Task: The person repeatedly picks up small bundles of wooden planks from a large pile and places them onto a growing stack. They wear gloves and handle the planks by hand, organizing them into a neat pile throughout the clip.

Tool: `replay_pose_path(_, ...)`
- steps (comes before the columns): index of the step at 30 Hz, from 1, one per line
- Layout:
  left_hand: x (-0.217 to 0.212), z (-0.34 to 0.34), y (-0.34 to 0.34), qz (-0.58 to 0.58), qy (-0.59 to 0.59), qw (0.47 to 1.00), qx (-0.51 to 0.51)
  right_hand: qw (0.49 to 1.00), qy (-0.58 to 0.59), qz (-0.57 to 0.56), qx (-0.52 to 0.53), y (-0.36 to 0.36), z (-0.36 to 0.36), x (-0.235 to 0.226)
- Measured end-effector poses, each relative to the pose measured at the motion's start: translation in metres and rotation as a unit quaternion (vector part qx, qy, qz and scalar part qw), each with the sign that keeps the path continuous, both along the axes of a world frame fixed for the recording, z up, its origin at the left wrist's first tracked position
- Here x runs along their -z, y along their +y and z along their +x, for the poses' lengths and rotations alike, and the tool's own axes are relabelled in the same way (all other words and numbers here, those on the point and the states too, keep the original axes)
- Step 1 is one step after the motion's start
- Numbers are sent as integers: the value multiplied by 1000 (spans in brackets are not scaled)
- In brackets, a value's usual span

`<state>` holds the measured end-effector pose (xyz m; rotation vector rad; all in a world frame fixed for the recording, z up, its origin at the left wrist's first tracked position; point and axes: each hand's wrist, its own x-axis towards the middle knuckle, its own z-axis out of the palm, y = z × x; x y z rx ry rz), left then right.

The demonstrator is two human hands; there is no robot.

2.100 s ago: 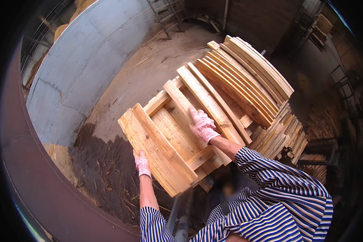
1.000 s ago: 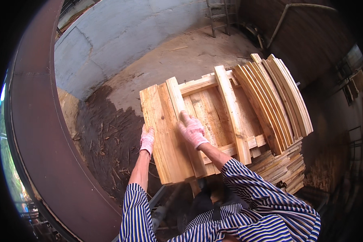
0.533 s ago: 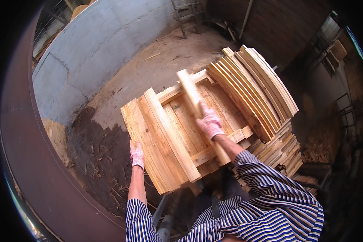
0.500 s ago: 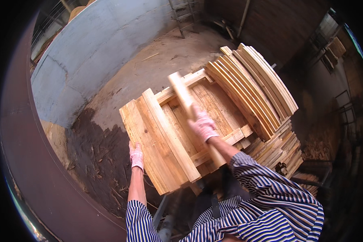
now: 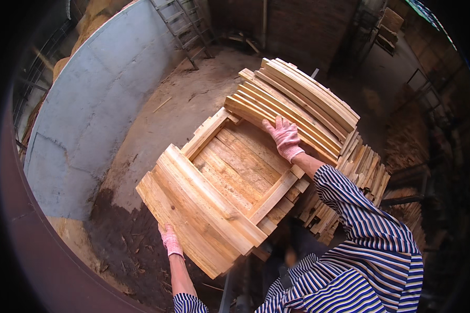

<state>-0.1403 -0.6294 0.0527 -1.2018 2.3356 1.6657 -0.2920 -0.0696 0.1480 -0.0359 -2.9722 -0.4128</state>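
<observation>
A stack of pale wooden planks and slats [image 5: 230,177] lies in front of me, with a shallow bay of flat boards in its middle. My left hand [image 5: 169,241], in a pink glove, grips the near left edge of the thick boards [image 5: 193,208] at the front. My right hand [image 5: 283,136], also in a pink glove, rests flat on the row of narrow slats standing on edge [image 5: 297,104] at the far right of the stack.
A curved grey concrete wall [image 5: 94,104] stands to the left. Dirt floor with dark wood shavings [image 5: 125,245] lies below the stack. A metal ladder [image 5: 183,26] leans at the back. More stacked timber [image 5: 360,167] sits to the right.
My right hand carried a slat from the middle of the stack to the far right and set it against the row of upright slats. My left hand stayed at the near edge.
</observation>
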Motion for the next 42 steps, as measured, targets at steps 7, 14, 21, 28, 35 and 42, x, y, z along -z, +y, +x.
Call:
replay_pose_path(7, -10, 2, 11, 34, 43, 998, 6, 965, -120, -222, 67, -79, 18, -33)
replay_pose_path(14, -15, -14, 36, 60, 2, 998, 4, 876, -194, -437, -62, -163, 58, 0)
replay_pose_path(21, -19, -18, 69, 68, 12, 998, 11, 986, 135, -34, 88, 59, -18, 32)
replay_pose_path(28, -23, -2, 36, 67, 24, 997, 3, 989, -42, -129, 55, 68, -43, -7)
replay_pose_path(35, -8, -11, 3, 38, 47, 997, 48, 854, -197, -480, 29, -79, -16, -2)
replay_pose_path(42, -32, -2, 36, 70, 23, 997, 2, 879, -179, -438, -61, -73, -7, 8)
